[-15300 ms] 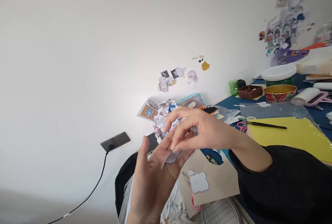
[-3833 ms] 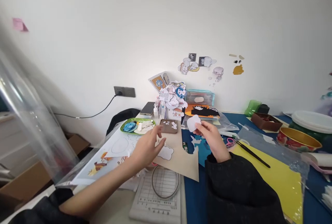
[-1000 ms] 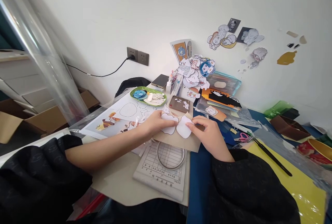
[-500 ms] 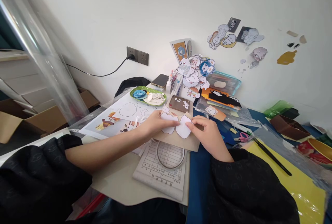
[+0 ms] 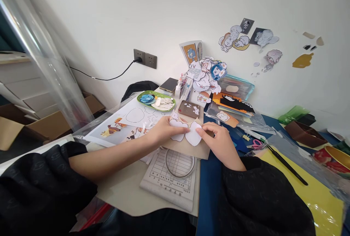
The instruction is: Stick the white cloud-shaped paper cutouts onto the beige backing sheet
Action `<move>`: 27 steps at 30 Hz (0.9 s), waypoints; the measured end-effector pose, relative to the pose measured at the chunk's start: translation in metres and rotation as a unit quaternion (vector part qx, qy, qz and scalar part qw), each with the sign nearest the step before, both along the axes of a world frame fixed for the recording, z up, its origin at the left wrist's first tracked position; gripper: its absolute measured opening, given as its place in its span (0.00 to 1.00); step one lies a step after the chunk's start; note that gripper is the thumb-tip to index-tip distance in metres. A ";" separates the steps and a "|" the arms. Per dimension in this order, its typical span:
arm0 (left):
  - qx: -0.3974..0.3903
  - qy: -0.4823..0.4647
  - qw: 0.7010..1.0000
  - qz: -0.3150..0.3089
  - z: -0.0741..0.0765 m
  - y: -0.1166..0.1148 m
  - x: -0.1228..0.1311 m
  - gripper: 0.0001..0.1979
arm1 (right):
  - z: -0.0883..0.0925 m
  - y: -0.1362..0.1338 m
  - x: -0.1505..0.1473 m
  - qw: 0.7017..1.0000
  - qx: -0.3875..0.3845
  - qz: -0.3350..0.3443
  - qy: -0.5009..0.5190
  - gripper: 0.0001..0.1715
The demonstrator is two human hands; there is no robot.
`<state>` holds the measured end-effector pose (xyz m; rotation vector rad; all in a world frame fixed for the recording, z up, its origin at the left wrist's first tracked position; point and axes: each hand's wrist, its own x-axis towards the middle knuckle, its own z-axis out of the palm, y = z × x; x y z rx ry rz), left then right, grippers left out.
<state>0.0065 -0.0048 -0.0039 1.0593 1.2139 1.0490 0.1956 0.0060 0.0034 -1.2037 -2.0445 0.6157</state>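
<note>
My left hand [image 5: 164, 130] pinches a white paper cutout [image 5: 178, 136] with a dark outline, its thumb lying across the front. Close beside it, my right hand [image 5: 217, 137] grips a rounded white paper cutout [image 5: 193, 139] between thumb and fingers. The inner edges of the two cutouts nearly meet; whether they join behind is hidden. A small cat-like paper piece [image 5: 175, 115] shows just above my left fingers. Beneath both hands lies a tan card sheet [image 5: 188, 150].
A green tray [image 5: 140, 101] holds blue and white paper bits. Below the hands, a ring-shaped loop [image 5: 166, 166] lies on a printed form pad [image 5: 169, 188]. Black tweezers [image 5: 287, 165] and pink scissors [image 5: 257, 143] lie at right. A brown case [image 5: 190, 109] sits behind.
</note>
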 end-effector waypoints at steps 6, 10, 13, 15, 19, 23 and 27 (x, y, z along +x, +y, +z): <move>-0.002 -0.002 1.000 0.000 0.001 0.000 0.001 0.16 | 0.001 0.001 0.000 1.000 -0.010 0.001 0.007 0.17; -0.002 -0.023 1.000 -0.020 0.001 -0.002 0.001 0.16 | 0.002 0.000 0.000 0.999 -0.029 0.005 0.042 0.17; -0.005 -0.038 0.999 -0.026 0.001 -0.003 0.002 0.16 | 0.003 0.000 0.001 0.997 -0.032 0.011 0.065 0.16; -0.007 -0.047 0.999 -0.025 0.001 -0.004 0.002 0.17 | 0.004 0.000 0.003 0.997 -0.028 0.017 0.070 0.15; -0.023 -0.059 0.998 -0.012 0.000 -0.003 0.002 0.18 | 0.007 0.002 0.010 0.996 -0.002 0.033 0.086 0.15; -0.025 -0.077 0.997 -0.019 0.003 -0.004 0.003 0.15 | 0.006 0.004 0.013 0.996 0.014 0.020 0.082 0.14; -0.033 -0.081 0.996 -0.016 0.007 -0.008 0.006 0.14 | 0.003 0.004 0.008 0.997 0.018 0.008 0.071 0.15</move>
